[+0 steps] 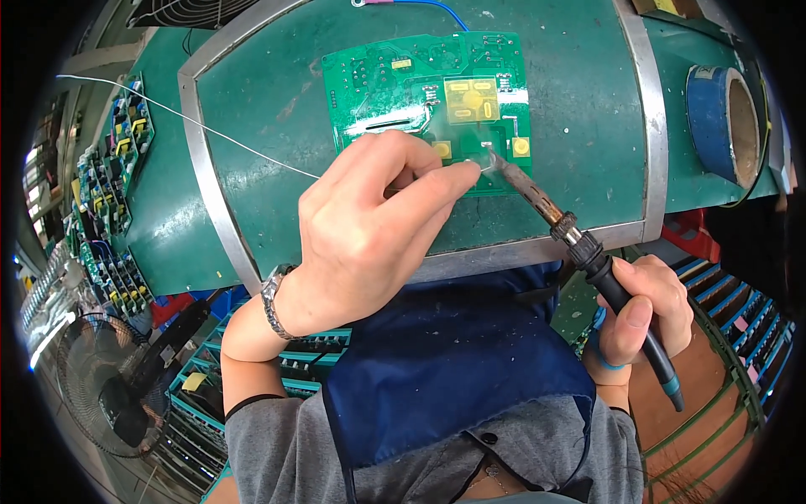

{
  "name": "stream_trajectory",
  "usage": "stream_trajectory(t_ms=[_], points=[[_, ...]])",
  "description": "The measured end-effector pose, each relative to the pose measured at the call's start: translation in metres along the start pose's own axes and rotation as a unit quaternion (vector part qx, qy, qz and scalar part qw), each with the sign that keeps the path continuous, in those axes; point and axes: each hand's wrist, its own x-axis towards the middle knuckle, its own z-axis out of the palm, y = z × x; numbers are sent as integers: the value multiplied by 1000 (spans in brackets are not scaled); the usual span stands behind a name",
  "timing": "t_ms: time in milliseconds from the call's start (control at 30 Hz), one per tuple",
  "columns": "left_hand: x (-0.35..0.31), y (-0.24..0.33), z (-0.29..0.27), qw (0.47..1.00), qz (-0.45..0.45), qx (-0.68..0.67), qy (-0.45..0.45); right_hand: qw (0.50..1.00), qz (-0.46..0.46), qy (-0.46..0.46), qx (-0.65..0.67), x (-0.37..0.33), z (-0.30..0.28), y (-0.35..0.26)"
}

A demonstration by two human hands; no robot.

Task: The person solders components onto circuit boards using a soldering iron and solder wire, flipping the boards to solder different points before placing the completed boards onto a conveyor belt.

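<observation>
A green circuit board point(369, 88) lies on the green work surface. Its yellow square patch point(472, 100) sits near the right side. My left hand point(361, 214) is over the board's near edge, thumb and forefinger pinching thin solder wire point(252, 151), which trails off to the far left. Closed around the black handle of a soldering iron point(617, 294) is my right hand point(653, 307). The iron slants up and left, and its tip meets the board close to the wire's end. A faint wisp of smoke hangs there. My left hand hides the board's near left corner.
A metal frame point(210, 168) borders the work surface. On the right stands a blue roll point(712, 126) with a hollow core. Several populated circuit boards point(109, 202) line the left, above a caged fan point(109, 386). Racks point(747, 311) stand at lower right. A blue cable point(437, 10) crosses the far edge.
</observation>
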Motion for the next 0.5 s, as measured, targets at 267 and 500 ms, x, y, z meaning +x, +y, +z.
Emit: stream_trajectory(t_ms=[267, 500], points=[[-1, 6, -4, 1000, 6, 7, -29, 999, 19, 19, 22, 0, -6, 5], [0, 6, -11, 1000, -28, 5, -11, 1000, -1, -7, 1, 2, -5, -5]])
